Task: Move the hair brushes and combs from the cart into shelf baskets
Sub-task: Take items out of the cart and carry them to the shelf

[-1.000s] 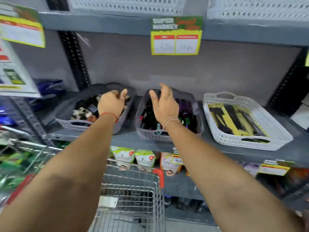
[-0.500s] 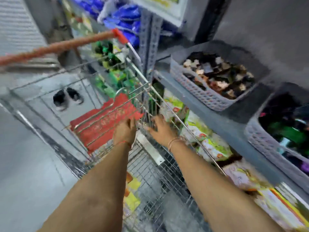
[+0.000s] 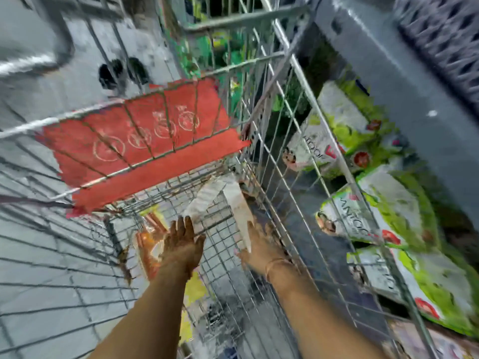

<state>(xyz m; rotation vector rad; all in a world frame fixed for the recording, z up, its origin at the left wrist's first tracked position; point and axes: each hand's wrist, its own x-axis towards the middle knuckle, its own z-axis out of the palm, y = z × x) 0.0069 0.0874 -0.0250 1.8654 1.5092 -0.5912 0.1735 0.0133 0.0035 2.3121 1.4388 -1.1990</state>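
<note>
I look down into the wire cart [image 3: 261, 141], and the picture is blurred by motion. My left hand [image 3: 182, 242] reaches deep into the cart with fingers spread, over an orange packaged item [image 3: 147, 244]. My right hand [image 3: 261, 248] is beside it, fingers apart, touching a white packet [image 3: 233, 203] that lies against the cart's mesh. Yellow packaged items [image 3: 193, 291] lie lower in the cart under my left forearm. Neither hand clearly holds anything. A grey shelf basket [image 3: 445, 29] shows at the top right corner.
The cart's red child-seat flap [image 3: 145, 141] hangs across the upper part of the cart. The grey shelf edge [image 3: 388, 81] runs along the right. Green and white packets [image 3: 388, 208] fill the lower shelf behind the cart's side. A pair of black shoes [image 3: 121, 72] stands on the floor.
Both hands left the shelf baskets, swung down to the left and went deep into the cart. The view turned from the shelf to the cart's inside.
</note>
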